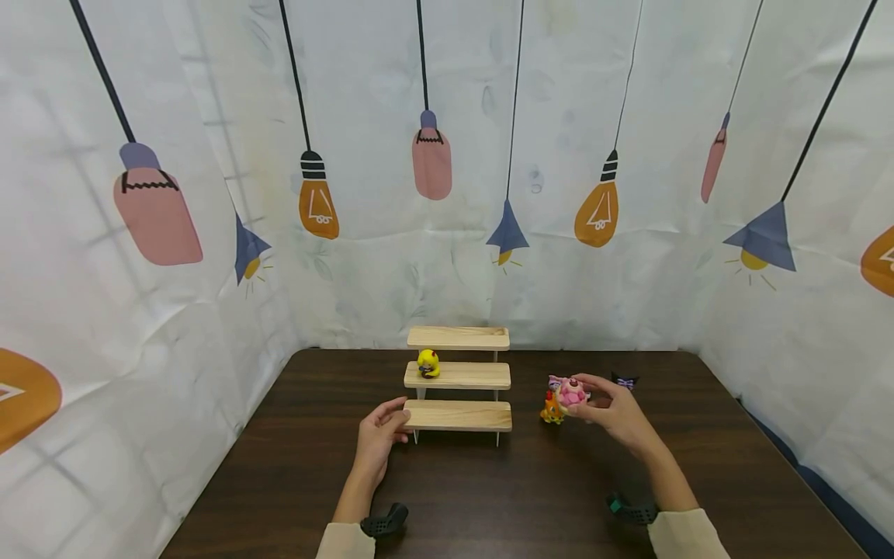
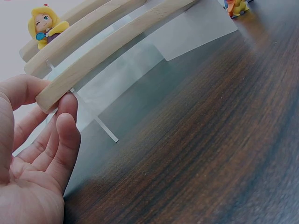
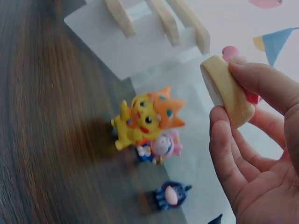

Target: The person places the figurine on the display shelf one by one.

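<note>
Fingers of the right hand (image 1: pixel 618 413) are pinching a pink-and-cream figurine (image 3: pixel 229 93) against the thumb. The left hand (image 1: pixel 378 436) is gripping the lowest wooden board (image 1: pixel 457 415) at its left end.

From head: looking forward and down, well back, over table (image 1: pixel 524 489) to backdrop (image 1: pixel 461 272). From left wrist: close in, tilted, facing past left hand (image 2: pixel 37 172) along shelf stand (image 2: pixel 112 52). From right wrist: close, turned nearly sideways, facing past right hand (image 3: pixel 266 168) toward figurines (image 3: pixel 145 115). Sharing shelf stand in all three.
</note>
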Available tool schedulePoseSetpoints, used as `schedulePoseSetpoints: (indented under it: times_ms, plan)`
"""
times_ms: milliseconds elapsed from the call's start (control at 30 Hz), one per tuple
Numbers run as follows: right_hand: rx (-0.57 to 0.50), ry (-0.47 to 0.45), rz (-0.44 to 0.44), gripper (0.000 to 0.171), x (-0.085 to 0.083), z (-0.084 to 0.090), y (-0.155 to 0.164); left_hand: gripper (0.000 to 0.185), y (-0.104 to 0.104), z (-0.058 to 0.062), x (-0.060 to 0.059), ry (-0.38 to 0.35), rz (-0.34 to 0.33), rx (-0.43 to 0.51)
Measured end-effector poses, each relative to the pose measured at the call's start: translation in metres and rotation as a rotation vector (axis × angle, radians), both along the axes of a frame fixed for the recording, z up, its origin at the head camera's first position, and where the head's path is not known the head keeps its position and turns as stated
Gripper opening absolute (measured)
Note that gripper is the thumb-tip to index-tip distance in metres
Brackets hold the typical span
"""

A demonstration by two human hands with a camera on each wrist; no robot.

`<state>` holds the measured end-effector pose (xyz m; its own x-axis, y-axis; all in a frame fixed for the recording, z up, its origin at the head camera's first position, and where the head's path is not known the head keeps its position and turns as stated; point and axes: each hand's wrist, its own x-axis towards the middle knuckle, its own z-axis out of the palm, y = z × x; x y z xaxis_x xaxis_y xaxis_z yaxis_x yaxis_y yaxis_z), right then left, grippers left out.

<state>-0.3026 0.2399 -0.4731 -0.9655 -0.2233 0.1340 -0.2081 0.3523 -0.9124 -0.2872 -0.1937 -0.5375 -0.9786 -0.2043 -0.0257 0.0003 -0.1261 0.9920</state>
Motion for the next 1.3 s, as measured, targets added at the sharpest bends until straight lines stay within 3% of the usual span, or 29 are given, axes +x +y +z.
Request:
schedulePoseSetpoints:
  times_ms: [500,933,1300]
  plan:
    - [-0.021,0.094,0.1,0.057,0.001,0.015,-0.046,0.043,-0.003,0.001,0.0,0.015,-0.004,-0.012]
    - [0.046,0.133,0.117,0.06,-0.013,0.036,-0.086,0.044,-0.001,0.0,-0.002,0.0,-0.011,-0.017]
    - [0.045,0.145,0.151,0.061,-0.026,0.042,-0.111,0.044,-0.001,-0.002,-0.001,-0.008,-0.004,-0.021]
